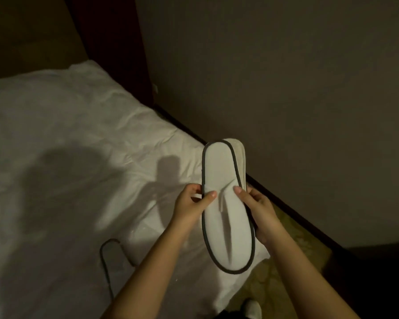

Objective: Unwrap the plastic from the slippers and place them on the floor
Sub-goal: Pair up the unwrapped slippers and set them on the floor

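A white slipper point(226, 180) with dark piping is held flat in the air over the bed's right edge, its flattened upper facing me. My left hand point(191, 207) grips its left rim, thumb on top. My right hand point(257, 211) grips the right rim, thumb pressing the upper. A second slipper's pale edge point(241, 153) shows behind the first near its far end. Another dark-piped slipper point(112, 256) lies on the bed near my left forearm, partly hidden. Crinkled clear plastic point(145, 229) lies on the sheet beneath my left arm.
The bed with a white sheet point(67, 146) fills the left side. A dark headboard point(115, 42) and a plain wall point(286, 77) stand behind. A narrow strip of patterned carpet point(293, 247) runs between bed and wall. A pale foot or shoe point(251, 306) shows at the bottom.
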Demonstrator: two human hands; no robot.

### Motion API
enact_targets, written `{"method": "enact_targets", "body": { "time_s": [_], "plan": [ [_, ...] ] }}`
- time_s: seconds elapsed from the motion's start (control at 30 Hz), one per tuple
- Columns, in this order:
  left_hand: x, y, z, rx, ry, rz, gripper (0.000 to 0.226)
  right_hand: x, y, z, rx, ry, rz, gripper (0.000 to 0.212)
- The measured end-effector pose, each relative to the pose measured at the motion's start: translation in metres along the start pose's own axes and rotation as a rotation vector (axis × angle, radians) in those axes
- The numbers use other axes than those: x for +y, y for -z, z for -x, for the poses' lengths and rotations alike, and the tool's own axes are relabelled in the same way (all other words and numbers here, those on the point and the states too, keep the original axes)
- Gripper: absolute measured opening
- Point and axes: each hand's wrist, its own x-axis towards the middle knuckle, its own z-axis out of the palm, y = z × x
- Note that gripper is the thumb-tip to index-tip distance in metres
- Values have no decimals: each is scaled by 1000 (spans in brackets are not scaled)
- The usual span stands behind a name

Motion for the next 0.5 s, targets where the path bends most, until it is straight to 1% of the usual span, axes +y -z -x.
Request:
{"method": "enact_targets", "body": {
  "time_s": [0.1,0.2,0.3,0.4,0.43,0.5],
  "plan": [
    [17,-64,-14,-113,28,46,24,-29,63,-5,-74,-77,-140,54],
    [36,-145,-31,-226,45,74,26,-60,136,-12,-100,-186,-388,58],
    [48,-226,-45,-296,44,57,34,-86,200,-14,-141,-203,-507,64],
    [60,-291,-54,-386,47,-6,40,-105,255,-17,-309,-226,-660,68],
    [63,-307,-57,-412,47,-19,39,-110,271,-19,-372,-228,-704,67],
    [68,-334,-65,-441,48,-43,26,-120,298,-26,-450,-214,-740,65]
  ]
}}
